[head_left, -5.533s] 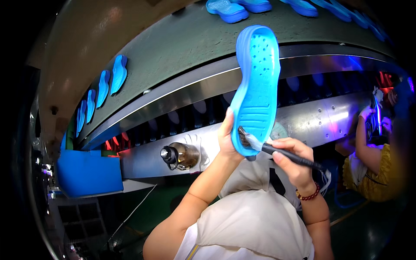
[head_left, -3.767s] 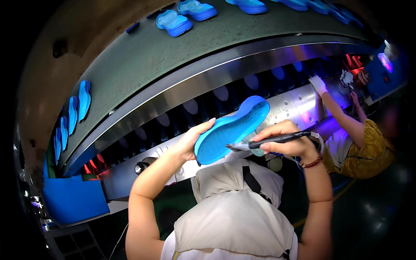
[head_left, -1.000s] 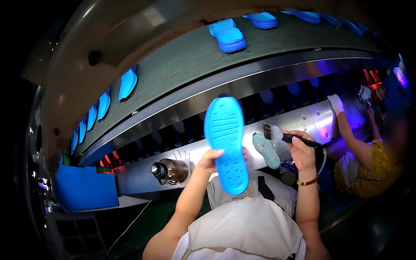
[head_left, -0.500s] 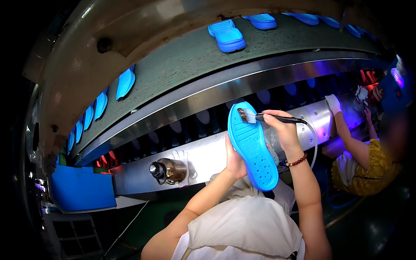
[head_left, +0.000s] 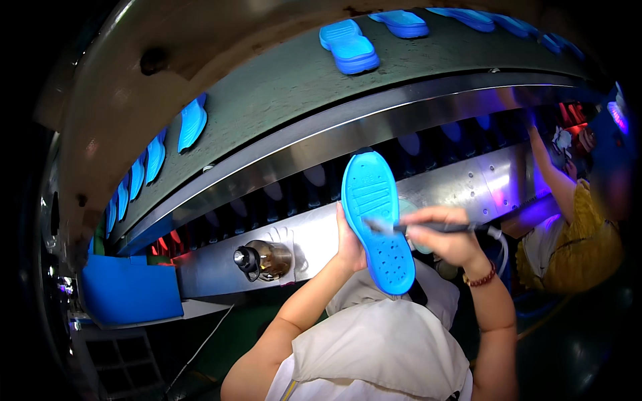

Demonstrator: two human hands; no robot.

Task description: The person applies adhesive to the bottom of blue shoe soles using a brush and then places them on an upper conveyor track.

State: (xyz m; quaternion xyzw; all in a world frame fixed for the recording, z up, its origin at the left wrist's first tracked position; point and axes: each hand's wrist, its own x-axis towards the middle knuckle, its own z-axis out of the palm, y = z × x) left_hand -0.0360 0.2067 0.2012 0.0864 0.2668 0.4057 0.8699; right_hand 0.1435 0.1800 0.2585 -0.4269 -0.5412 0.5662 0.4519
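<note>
A bright blue shoe sole (head_left: 371, 190), grooved at its far end and dotted with holes near me, is held up by its left edge in my left hand (head_left: 350, 242). The thumb shows along that edge; the other fingers are behind the sole. My right hand (head_left: 445, 234) is closed around the black handle of a brush (head_left: 438, 228). The blurred bristles lie over the middle of the sole, and a pale tube runs off the handle's end past my wrist.
Several blue soles (head_left: 349, 48) lie on the green conveyor belt (head_left: 267, 100). A metal ledge (head_left: 314, 234) with a brown bottle (head_left: 267, 260) runs before me. A blue box (head_left: 130, 291) stands left. At right, a person in yellow (head_left: 572, 240) reaches toward the line.
My right hand has drawn the brush from the sole's far end down to its middle. The sole has shifted slightly left and stands straighter. The co-worker's arm has reached farther in.
</note>
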